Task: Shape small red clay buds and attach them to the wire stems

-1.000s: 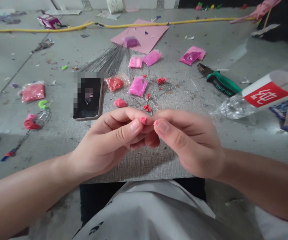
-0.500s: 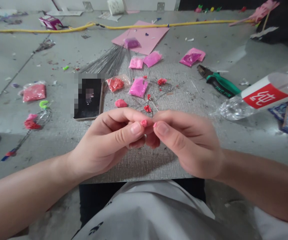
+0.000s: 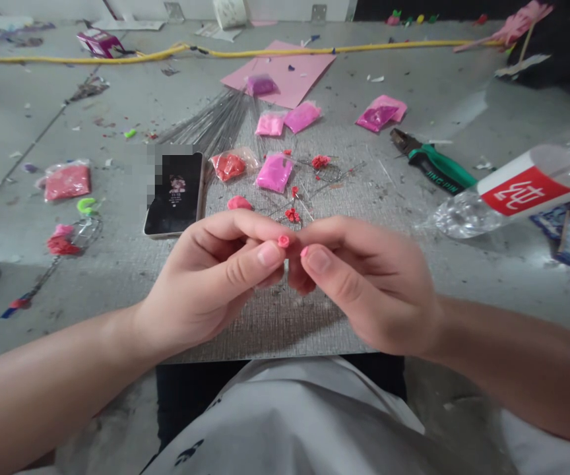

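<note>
My left hand (image 3: 216,277) pinches a tiny rolled piece of red clay (image 3: 284,241) between thumb and fingers, over the grey woven mat (image 3: 285,323). My right hand (image 3: 364,284) is closed beside it, its thumb and fingers pressing a small pink bit (image 3: 304,251) close to the red piece. Just beyond the fingers lie small red clay flowers on thin wires (image 3: 292,214) and a lump of red clay (image 3: 238,202).
A phone (image 3: 176,194) lies left of the mat. Bags of pink clay (image 3: 274,173) and red clay (image 3: 228,165) sit beyond, with a wire bundle (image 3: 210,122). Green-handled pliers (image 3: 433,165) and a lying plastic bottle (image 3: 512,191) are at right. A red bag (image 3: 66,182) lies at left.
The hands have shifted slightly and the two clay bits have drawn a little apart. The phone screen now shows a picture.
</note>
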Tool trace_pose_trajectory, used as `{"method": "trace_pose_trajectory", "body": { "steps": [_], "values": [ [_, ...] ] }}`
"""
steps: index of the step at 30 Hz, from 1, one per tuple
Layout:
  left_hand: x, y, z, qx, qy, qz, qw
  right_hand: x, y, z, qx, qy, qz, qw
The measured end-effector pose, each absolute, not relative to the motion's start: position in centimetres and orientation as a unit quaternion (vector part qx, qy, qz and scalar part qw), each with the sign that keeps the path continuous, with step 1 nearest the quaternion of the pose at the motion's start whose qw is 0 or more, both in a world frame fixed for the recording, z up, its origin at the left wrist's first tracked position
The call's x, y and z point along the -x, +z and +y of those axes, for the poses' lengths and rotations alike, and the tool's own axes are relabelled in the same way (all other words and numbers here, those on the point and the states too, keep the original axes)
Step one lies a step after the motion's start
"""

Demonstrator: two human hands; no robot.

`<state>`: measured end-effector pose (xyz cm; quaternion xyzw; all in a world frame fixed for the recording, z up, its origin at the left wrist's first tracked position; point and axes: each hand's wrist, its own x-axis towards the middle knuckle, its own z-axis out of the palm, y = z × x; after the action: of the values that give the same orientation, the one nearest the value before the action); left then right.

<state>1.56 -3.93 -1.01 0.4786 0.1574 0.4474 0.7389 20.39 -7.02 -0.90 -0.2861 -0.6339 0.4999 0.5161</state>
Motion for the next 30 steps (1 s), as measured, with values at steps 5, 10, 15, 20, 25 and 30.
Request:
{"method": "trace_pose_trajectory", "body": {
  "steps": [5,10,15,20,25,30],
  "values": [
    [-1.41,-0.99,-4.18,-0.543,0.474,0.181,0.669,-20.34,-1.0,-7.14,0.278,0.466,-0.648,0.535],
    [-1.13,-1.39,-4.09,-0.608,0.498,0.177,0.593,-20.35,-0.93,-7.11,0.282,0.46,-0.657,0.526],
    [-1.01,-1.46,-4.24,-0.655,0.51,0.163,0.534,-20.45,-0.81,-7.06,0.267,0.435,-0.686,0.519],
    [-1.09,-1.34,-4.38,-0.67,0.521,0.171,0.5,-20.51,-0.85,-6.9,0.255,0.412,-0.705,0.517],
    [-1.26,-1.27,-4.25,-0.685,0.527,0.166,0.475,-20.49,-0.94,-6.89,0.263,0.409,-0.708,0.513],
    [-1.24,-1.22,-4.1,-0.697,0.531,0.166,0.452,-20.47,-0.92,-7.0,0.267,0.408,-0.706,0.513]
  ]
}}
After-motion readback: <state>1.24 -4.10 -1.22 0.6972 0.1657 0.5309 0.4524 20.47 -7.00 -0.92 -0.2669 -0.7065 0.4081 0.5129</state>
